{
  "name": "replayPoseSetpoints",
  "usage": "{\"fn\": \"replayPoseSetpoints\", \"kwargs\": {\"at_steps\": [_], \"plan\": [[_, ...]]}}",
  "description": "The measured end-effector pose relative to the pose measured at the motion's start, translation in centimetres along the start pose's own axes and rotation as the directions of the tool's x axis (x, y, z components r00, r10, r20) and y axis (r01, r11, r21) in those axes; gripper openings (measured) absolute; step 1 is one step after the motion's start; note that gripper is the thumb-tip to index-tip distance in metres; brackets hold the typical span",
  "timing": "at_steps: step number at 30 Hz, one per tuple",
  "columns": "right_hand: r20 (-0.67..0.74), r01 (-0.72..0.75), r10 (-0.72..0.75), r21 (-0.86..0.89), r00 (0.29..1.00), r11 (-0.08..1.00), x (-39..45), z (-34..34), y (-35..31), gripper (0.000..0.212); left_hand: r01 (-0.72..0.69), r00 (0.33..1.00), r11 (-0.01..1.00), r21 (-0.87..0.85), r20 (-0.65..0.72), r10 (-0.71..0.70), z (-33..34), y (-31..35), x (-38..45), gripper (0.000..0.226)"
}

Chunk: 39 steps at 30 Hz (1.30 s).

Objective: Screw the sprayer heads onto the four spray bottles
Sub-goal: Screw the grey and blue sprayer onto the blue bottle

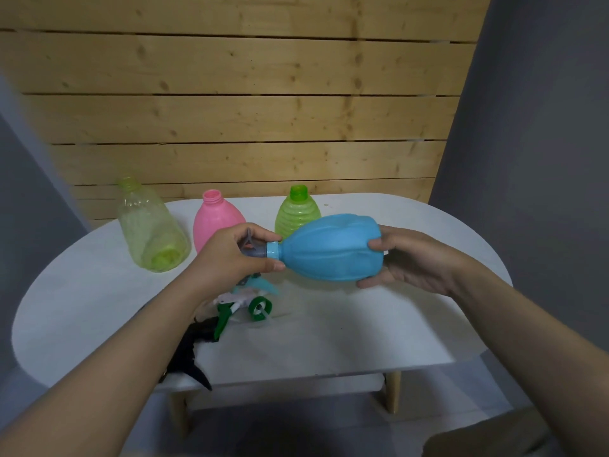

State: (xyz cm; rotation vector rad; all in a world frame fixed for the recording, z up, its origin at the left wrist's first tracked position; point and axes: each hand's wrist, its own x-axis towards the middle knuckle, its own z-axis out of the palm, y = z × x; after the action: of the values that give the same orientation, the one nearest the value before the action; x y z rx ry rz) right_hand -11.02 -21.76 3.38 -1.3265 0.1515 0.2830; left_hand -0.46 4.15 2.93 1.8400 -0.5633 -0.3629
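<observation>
The blue bottle (333, 247) is held on its side above the white bench (346, 328), neck pointing left and base pointing right. The right hand (412, 257) cups the base, fingers curled round the wide end with the thumb on top. The left hand (230, 255) grips a grey sprayer head (255, 249) at the bottle's neck, fingers and thumb wrapped round it just beside the pale blue collar. The head sits against the neck; how far it is threaded on cannot be told. Its blue trigger (262, 285) shows below the left hand.

Three bottles without heads stand at the back of the bench. A clear yellow-green bottle (151, 225) is at the left and leans in this wide view. A pink bottle (216, 219) stands in the middle, partly hidden behind the left hand. A ribbed green bottle (296, 214) stands to its right, its lower part hidden by the blue one. All three necks are open.

Loose sprayer heads lie on the bench under the left forearm. A green-and-white head (250, 305) lies nearest the middle, its green collar facing the camera. A black head (194, 354) lies at the bench's front edge, partly covered by the arm.

A slatted wooden wall (247, 110) rises behind the bench.
</observation>
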Motion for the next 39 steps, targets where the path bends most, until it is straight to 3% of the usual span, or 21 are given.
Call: {"fn": "replayPoseSetpoints", "kwargs": {"at_steps": [3,5,7,11,16,18,21,23,26,31,36,39], "plan": [[-0.11,0.049,-0.074,-0.215,0.991,0.975,-0.2,0.4,0.0,0.048,-0.014,1.0,1.0,0.011,-0.001,0.014,-0.2,-0.3,-0.1,0.037],[-0.197,0.011,-0.096,-0.392,0.976,0.92,-0.2,0.8,0.4,0.048,-0.022,1.0,1.0,0.01,-0.003,0.022,-0.3,-0.4,-0.2,0.037],[-0.234,-0.044,-0.072,-0.455,0.969,0.889,-0.1,1.1,0.8,0.054,-0.023,1.0,1.0,0.013,0.0,0.023,-0.4,-0.4,-0.3,0.038],[-0.207,-0.01,-0.049,-0.275,0.977,0.961,0.1,1.2,1.2,0.053,0.009,1.0,0.999,0.048,0.004,-0.009,-0.4,-0.5,-0.2,0.037],[-0.013,0.044,-0.044,-0.037,0.999,0.998,0.0,0.6,1.1,0.063,0.053,0.998,0.998,0.034,-0.032,-0.052,-0.7,-0.5,0.0,0.035],[0.037,0.083,-0.079,-0.133,0.996,0.988,-0.2,0.2,1.0,0.073,0.042,0.999,0.999,0.017,-0.014,-0.042,-0.9,-0.5,0.0,0.036],[-0.013,0.098,-0.108,-0.322,0.994,0.942,-0.4,0.6,0.8,0.057,0.007,1.0,1.0,-0.002,0.016,-0.007,-1.0,-0.4,-0.2,0.037],[-0.064,0.068,-0.104,-0.415,0.992,0.907,-0.5,1.0,0.8,0.059,-0.011,0.999,1.0,-0.001,0.038,0.011,-0.9,-0.3,-0.3,0.037],[-0.101,0.046,-0.094,-0.4,0.99,0.915,-0.4,1.2,1.1,0.057,-0.027,0.998,1.0,0.012,0.058,0.026,-0.7,-0.4,-0.4,0.037],[-0.159,0.146,-0.219,-0.375,0.963,0.916,0.0,1.6,1.6,0.05,-0.005,0.999,1.0,0.016,0.04,0.005,-0.5,-0.7,-0.3,0.035],[-0.018,0.18,-0.194,-0.295,0.981,0.938,-0.2,1.0,1.5,0.07,0.036,0.999,0.999,0.01,0.023,-0.036,-1.2,-0.6,-0.1,0.032],[-0.057,0.149,-0.183,-0.375,0.981,0.915,-0.3,1.3,1.3,0.055,0.001,0.999,1.0,0.009,0.042,-0.002,-1.2,-0.5,-0.2,0.034]]}}
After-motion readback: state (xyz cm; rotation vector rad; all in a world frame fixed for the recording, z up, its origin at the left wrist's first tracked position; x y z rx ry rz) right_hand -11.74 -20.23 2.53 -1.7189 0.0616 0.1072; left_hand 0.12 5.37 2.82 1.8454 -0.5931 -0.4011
